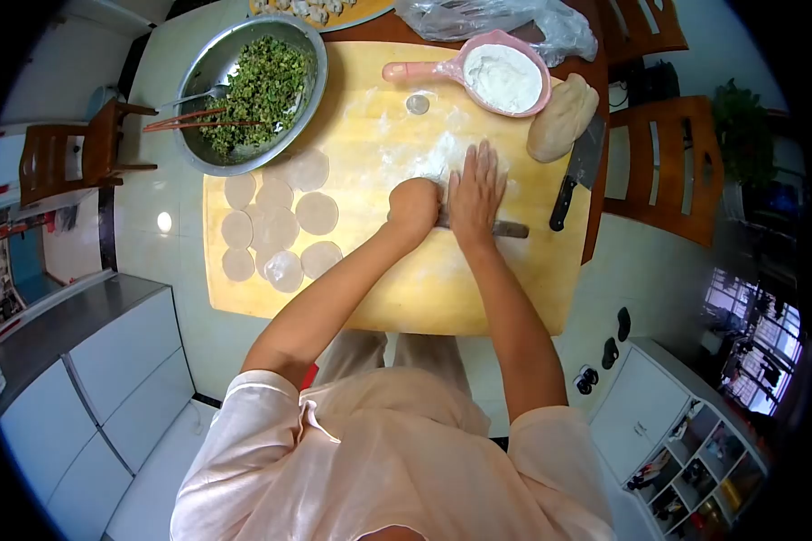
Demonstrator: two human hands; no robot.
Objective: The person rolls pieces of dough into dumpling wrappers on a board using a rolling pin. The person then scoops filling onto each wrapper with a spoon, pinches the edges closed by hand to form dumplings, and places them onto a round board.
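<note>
My left hand is curled into a fist low over the floured board, beside my right hand. What its fingers close on is hidden. Fingers stretched and flat, my right hand presses its palm over a short wooden rolling pin, whose end sticks out to the right. White flour is spread on the board just beyond both hands. A small dough piece lies farther up. To the left, several round dough wrappers lie flat, some overlapping.
A metal bowl of chopped green filling holds a spoon and chopsticks. A pink scoop of flour, a dough lump and a black-handled knife are on the right of the wooden board. A plastic bag lies behind.
</note>
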